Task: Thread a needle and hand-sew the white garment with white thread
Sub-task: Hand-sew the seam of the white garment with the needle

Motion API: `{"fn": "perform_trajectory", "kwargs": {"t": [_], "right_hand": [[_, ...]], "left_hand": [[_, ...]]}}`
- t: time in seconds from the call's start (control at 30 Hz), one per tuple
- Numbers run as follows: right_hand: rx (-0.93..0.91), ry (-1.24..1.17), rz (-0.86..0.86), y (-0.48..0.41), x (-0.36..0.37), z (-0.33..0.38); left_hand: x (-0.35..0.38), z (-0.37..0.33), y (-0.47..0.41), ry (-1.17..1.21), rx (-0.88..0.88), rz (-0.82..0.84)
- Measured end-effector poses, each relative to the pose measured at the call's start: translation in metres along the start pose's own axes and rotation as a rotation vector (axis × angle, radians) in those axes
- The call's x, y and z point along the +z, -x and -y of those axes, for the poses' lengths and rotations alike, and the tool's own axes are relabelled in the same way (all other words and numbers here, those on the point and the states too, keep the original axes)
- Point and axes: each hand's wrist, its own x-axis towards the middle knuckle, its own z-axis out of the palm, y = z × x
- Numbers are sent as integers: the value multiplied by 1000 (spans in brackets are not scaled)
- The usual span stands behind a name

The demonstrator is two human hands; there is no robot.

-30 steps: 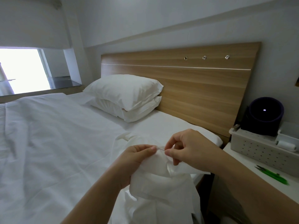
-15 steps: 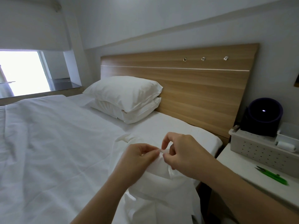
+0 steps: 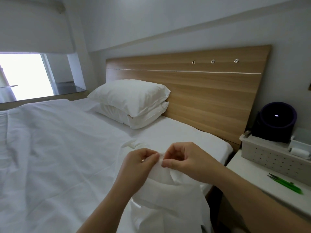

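Both hands hold up the white garment [image 3: 168, 195] over the edge of the bed [image 3: 58, 148], and its top fold sits right between them. The left hand [image 3: 139, 163] has its fingers [image 3: 154, 157] pressed together, pinching the top edge of the cloth, and the right hand [image 3: 186, 158] pinches the same fold just beside it. A thin needle [image 3: 161, 154] shows between the two sets of fingertips, but which hand holds it is too small to tell.
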Motion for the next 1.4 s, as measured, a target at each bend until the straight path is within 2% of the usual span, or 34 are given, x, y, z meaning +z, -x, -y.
{"fn": "perform_trajectory", "kwargs": {"t": [0.13,0.3,0.4,0.47,0.57,0.7,0.77,0.87,0.93,0.97,1.0,1.07,1.13,1.23,1.33,1.4], "right_hand": [[-56,-33,57,2,-11,-1],[-144,245,-138,-6,-10,-2],[-1,199,-175,-9,-25,2],[165,149,-121,-10,-31,2],[306,-46,36,-14,-24,-1],[251,-193,27,-21,-20,1],[266,-388,-44,-27,-23,2],[348,-976,-267,-39,-35,2],[326,-1037,-336,-51,-44,-4],[283,-902,-329,-55,-46,-8],[207,-616,-310,-56,-47,-13],[-21,131,-254,-57,-49,-23],[-201,647,-165,-60,-49,-34],[-267,1031,-106,-61,-47,-42],[-287,1171,-123,-66,-50,-49],[-220,1223,-132,-72,-57,-60]], "left_hand": [[2,0,-2,51,-10,15],[6,-6,2,111,45,28],[5,-7,2,102,60,21],[4,-5,2,115,49,32],[5,-6,2,133,64,87],[4,-6,1,126,84,102],[2,-4,2,100,90,132],[-1,-5,5,127,76,198],[0,-5,6,148,57,229],[0,-5,7,170,46,247],[0,-6,6,199,37,266],[0,-8,6,229,32,294],[-1,-8,3,224,34,294],[-4,-8,1,280,32,328],[-6,-11,3,360,47,384],[-6,-12,3,391,61,409]]}}
